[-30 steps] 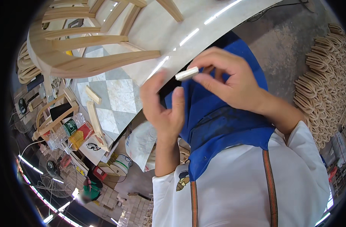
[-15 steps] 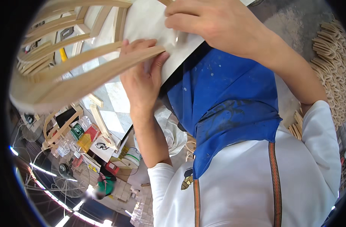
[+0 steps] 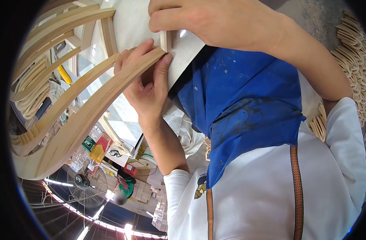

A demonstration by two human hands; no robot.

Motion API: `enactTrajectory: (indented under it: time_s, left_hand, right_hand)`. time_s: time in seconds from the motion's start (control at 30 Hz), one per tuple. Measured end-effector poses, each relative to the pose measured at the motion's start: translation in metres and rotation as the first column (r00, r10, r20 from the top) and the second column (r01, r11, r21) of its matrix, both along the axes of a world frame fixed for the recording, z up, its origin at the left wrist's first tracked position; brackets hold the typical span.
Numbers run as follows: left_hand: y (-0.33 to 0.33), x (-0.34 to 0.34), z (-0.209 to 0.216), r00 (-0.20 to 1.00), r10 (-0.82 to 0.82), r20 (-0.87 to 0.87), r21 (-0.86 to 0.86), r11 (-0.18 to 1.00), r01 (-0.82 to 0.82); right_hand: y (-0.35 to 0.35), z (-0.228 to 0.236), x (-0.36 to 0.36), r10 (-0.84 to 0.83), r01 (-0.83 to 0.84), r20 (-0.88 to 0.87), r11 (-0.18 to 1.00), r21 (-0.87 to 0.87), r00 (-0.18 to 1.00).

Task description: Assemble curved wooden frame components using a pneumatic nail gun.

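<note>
A long curved wooden frame (image 3: pixel 99 102), pale and U-bent at its far left end, reaches across the left side. Around one of its ends my left hand (image 3: pixel 145 90) is closed, thumb on the near side and fingers over the top. At that end stands a short squared wooden bar (image 3: pixel 166 41), touching or nearly touching the frame's tip. My right hand (image 3: pixel 207 22) is closed above this bar, its fingers curled over the upper part. The top of the bar is hidden by the fingers. Beneath both hands lies the light tabletop (image 3: pixel 129 20).
More wooden frames (image 3: pixel 105 34) stand on the table's left, near a yellow handle (image 3: pixel 64 74). Bottles (image 3: pixel 97 154) and papers sit at the table's end. Bent wooden pieces (image 3: pixel 353 60) are heaped on the right. A fan (image 3: pixel 82 182) and a person in green (image 3: pixel 126 188) are beyond.
The curved frame has swung, its bent end dropping lower in view. My right hand has moved left, toward the frame's tip, and the squared bar now shows beneath it.
</note>
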State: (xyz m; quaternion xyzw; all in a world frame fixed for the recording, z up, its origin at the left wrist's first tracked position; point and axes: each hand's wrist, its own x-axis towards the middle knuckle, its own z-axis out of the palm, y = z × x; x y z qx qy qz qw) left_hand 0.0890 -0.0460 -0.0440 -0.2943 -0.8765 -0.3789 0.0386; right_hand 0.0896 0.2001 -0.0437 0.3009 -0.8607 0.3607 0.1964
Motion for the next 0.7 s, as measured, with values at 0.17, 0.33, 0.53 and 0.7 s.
enactTrajectory:
  time_s: [0.17, 0.33, 0.53, 0.7]
  left_hand:
    - [0.0015, -0.0008, 0.0021, 1.0, 0.003, 0.015, 0.029, 1.0, -0.003]
    - [0.0012, -0.0039, -0.0002, 0.997, -0.024, -0.069, 0.02, 0.999, 0.026]
    - [0.0037, -0.0054, -0.0016, 0.997, -0.022, -0.077, 0.039, 0.999, 0.025]
    - [0.0035, -0.0086, -0.003, 0.995, -0.052, -0.088, 0.046, 0.997, 0.056]
  right_hand:
    - [-0.002, -0.0006, -0.0026, 0.023, -0.023, 0.017, 1.0, 0.01, 1.0]
    - [-0.0043, -0.0016, -0.0042, 0.045, -0.045, 0.023, 0.999, -0.013, 0.999]
    - [-0.0054, -0.0015, -0.0058, 0.064, -0.063, 0.035, 0.998, -0.027, 0.997]
    - [-0.0072, -0.0037, -0.0095, 0.085, -0.083, 0.037, 0.995, -0.057, 0.996]
